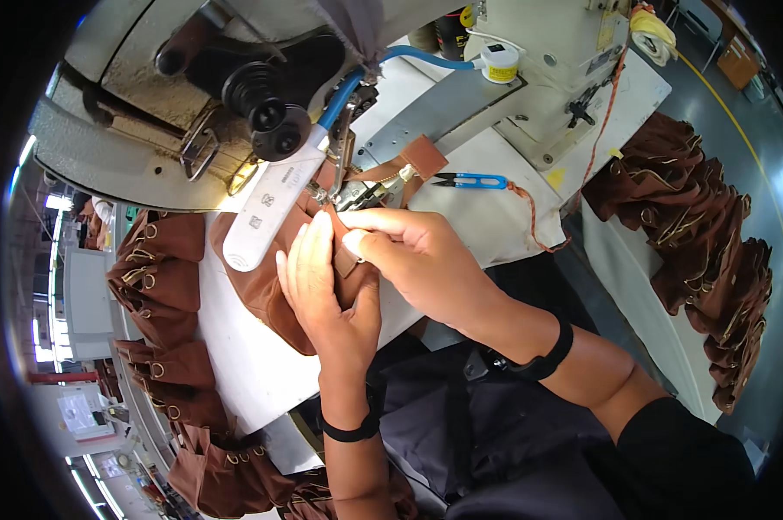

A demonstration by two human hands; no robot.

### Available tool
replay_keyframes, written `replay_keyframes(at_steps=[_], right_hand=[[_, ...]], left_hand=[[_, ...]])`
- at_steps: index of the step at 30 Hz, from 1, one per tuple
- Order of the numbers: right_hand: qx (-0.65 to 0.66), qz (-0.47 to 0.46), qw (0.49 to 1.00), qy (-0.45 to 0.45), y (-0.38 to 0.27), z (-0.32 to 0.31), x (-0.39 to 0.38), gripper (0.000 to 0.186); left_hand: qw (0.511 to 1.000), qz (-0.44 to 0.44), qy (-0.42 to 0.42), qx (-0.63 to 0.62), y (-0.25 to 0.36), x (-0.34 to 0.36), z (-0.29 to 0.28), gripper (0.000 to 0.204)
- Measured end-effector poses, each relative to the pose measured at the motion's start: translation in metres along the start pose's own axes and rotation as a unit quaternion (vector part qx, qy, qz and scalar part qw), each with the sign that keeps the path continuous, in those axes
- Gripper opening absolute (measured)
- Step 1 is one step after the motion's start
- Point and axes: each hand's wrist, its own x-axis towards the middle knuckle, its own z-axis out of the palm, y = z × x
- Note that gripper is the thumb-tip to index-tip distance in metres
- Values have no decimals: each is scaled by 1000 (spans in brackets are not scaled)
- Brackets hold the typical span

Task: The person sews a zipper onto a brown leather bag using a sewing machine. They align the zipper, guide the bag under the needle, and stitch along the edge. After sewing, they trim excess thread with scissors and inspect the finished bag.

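Observation:
A brown fabric piece (266, 290) lies on the white sewing machine table (244, 364), under the presser foot (350, 192) of the sewing machine (192, 104). My left hand (322, 286) lies flat on the brown fabric, fingers pointing toward the needle. My right hand (409, 251) pinches the fabric's edge just in front of the presser foot. A brown strap with a metal ring (413, 165) extends behind the foot. Both wrists wear black bands.
Blue thread snips (471, 180) lie on the table right of the needle. Stacks of brown pieces with metal rings hang at the left (162, 269) and pile up at the right (704, 243). A thread spool (500, 62) stands on the machine.

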Motion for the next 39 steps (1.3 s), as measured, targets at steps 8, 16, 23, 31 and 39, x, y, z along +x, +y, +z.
replay_keyframes(at_steps=[8,16,23,31,39], right_hand=[[56,85,995,4,-7,-7,1,31],[86,109,990,2,-7,-10,3,28],[60,88,994,-5,-3,-11,10,25],[0,46,999,2,-1,-10,9,24],[-51,0,997,-57,16,-22,-4,31]], left_hand=[[1000,9,24,-13,-1,2,3,67],[1000,3,3,-30,-6,3,1,68],[998,-6,7,-69,-7,7,1,65],[997,7,-11,-72,-12,15,-2,62],[999,25,25,12,21,24,-1,42]])
